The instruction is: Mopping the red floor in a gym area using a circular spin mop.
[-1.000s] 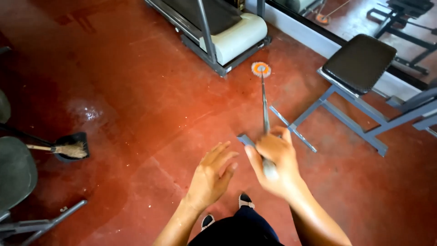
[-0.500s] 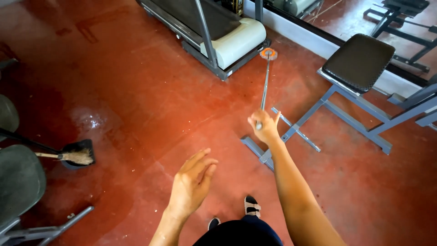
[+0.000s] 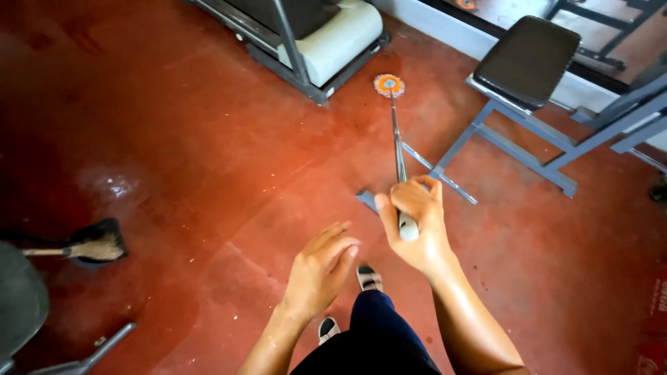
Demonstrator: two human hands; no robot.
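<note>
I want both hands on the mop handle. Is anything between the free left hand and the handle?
Nothing visible. The left hand hovers open beside the right hand, which grips the mop handle; only bare red floor shows in the gap between them.

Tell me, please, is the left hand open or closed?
Open: the left hand hovers with fingers spread, gripping nothing.
</note>
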